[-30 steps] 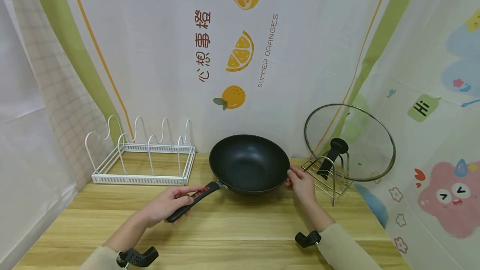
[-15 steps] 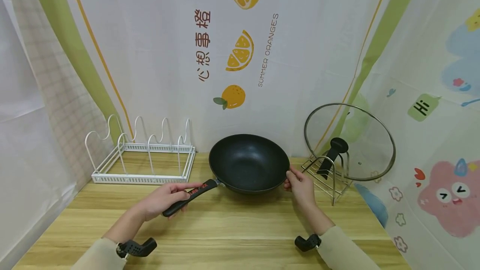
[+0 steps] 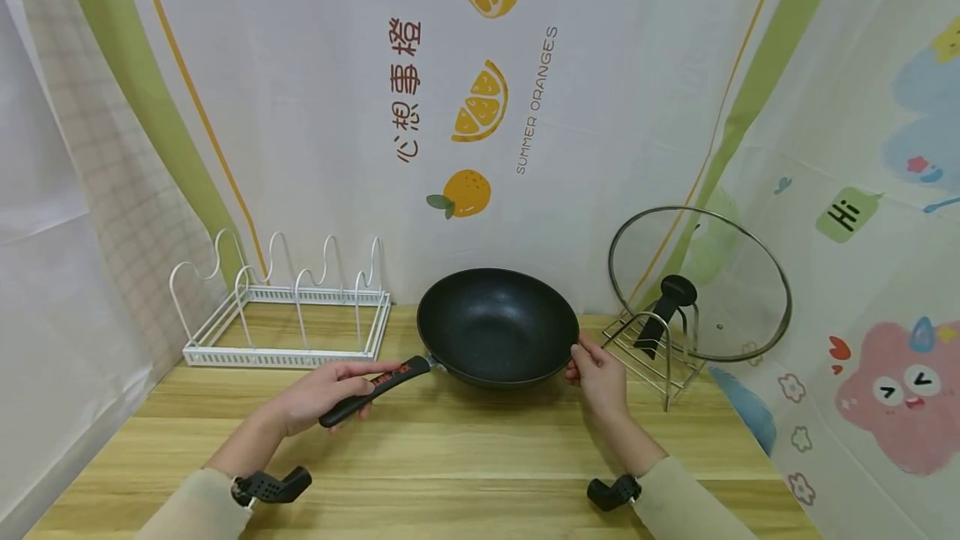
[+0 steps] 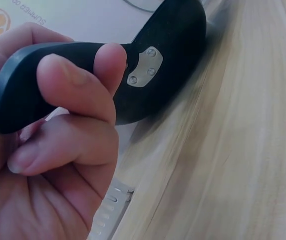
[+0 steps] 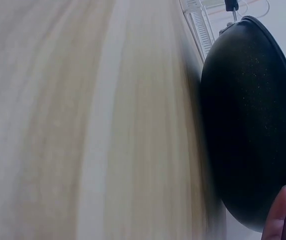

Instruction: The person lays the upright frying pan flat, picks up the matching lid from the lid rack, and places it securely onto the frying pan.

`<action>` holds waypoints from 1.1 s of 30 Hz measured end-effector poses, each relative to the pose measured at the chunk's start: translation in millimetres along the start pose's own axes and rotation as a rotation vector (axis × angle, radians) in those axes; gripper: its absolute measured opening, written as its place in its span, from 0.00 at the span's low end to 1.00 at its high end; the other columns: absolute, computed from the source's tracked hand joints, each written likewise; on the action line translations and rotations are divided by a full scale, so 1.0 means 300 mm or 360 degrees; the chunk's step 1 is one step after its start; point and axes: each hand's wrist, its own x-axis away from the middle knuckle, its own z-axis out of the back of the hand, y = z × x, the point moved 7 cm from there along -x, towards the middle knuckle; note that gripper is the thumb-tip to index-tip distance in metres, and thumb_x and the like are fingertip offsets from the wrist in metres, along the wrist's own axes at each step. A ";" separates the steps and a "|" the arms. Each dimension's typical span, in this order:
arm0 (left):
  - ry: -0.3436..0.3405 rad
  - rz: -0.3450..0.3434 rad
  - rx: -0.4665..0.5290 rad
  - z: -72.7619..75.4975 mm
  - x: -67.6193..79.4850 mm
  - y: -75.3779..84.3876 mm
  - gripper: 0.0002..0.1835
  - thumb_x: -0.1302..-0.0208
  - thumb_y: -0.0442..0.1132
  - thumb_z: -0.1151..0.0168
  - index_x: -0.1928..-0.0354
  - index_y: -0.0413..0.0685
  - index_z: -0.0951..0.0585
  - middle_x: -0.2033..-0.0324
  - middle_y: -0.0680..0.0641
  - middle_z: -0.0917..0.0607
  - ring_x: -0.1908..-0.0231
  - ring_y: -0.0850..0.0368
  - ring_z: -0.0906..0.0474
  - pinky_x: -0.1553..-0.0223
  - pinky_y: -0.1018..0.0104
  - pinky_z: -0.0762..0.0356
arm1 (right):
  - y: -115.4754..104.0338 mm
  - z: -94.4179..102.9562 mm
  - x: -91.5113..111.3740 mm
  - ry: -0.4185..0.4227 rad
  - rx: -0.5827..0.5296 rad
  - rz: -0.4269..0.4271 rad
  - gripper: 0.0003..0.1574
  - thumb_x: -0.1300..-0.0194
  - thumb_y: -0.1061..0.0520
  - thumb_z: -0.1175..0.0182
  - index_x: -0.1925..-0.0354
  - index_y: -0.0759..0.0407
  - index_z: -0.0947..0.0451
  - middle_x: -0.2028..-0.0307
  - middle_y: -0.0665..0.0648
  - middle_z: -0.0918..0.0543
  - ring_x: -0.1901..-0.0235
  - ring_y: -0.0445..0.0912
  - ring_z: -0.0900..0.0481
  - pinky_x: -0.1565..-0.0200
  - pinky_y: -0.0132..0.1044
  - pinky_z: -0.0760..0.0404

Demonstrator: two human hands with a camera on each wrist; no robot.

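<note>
A black wok sits tipped slightly toward me at the back of the wooden table. My left hand grips its black handle, with the thumb along the top and the fingers curled beneath. In the left wrist view those curled fingers show under the handle, near the riveted metal bracket. On the opposite side, my right hand pinches the wok's rim between thumb and fingers. From the right wrist, fingertips press against the outer wall of the wok.
Left of the wok stands a white rack with tall curved wires. To the right, a glass lid with a black knob leans in a gold wire stand. Printed curtains hang close behind the table.
The handle has swung slightly up and left in the head view, my left hand moving with it. The wok's bowl has turned a little, and my right hand has shifted slightly left.
</note>
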 end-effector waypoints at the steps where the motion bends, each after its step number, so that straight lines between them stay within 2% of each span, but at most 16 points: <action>1: -0.0010 -0.0004 0.0004 0.002 0.000 0.000 0.26 0.22 0.40 0.49 0.26 0.49 0.31 0.71 0.47 0.18 0.74 0.58 0.22 0.81 0.72 0.29 | -0.002 -0.001 0.003 0.0005 0.0001 0.0008 0.32 0.26 0.59 0.40 0.29 0.68 0.32 0.75 0.51 0.18 0.79 0.38 0.19 0.68 0.37 0.13; 8: -0.0026 0.0026 0.0041 0.015 0.001 -0.008 0.27 0.23 0.41 0.48 0.24 0.50 0.33 0.72 0.48 0.18 0.77 0.60 0.25 0.82 0.72 0.30 | -0.005 -0.007 0.028 0.0064 0.0001 0.0058 0.31 0.27 0.58 0.38 0.31 0.67 0.29 0.75 0.50 0.18 0.79 0.37 0.19 0.70 0.32 0.14; 20: -0.0047 0.0035 0.0082 0.031 0.000 -0.014 0.26 0.22 0.38 0.53 0.24 0.48 0.34 0.75 0.46 0.20 0.84 0.63 0.30 0.84 0.72 0.32 | -0.016 -0.018 0.062 0.0084 -0.0033 0.0002 0.32 0.27 0.57 0.38 0.30 0.65 0.30 0.76 0.48 0.18 0.80 0.37 0.20 0.71 0.30 0.16; 28: -0.0043 0.0042 0.0089 0.036 0.000 -0.016 0.26 0.21 0.37 0.53 0.24 0.48 0.33 0.74 0.46 0.20 0.82 0.62 0.28 0.84 0.72 0.31 | -0.009 -0.018 0.063 0.0091 -0.0089 0.0000 0.31 0.28 0.57 0.37 0.31 0.65 0.29 0.75 0.50 0.17 0.81 0.38 0.20 0.72 0.31 0.16; 33: -0.0036 0.0053 0.0091 0.036 0.001 -0.020 0.26 0.22 0.37 0.52 0.24 0.49 0.33 0.73 0.48 0.19 0.79 0.61 0.27 0.83 0.72 0.30 | -0.005 -0.003 0.059 0.0101 -0.0034 0.0013 0.29 0.28 0.56 0.37 0.33 0.64 0.26 0.74 0.51 0.17 0.80 0.39 0.19 0.71 0.32 0.15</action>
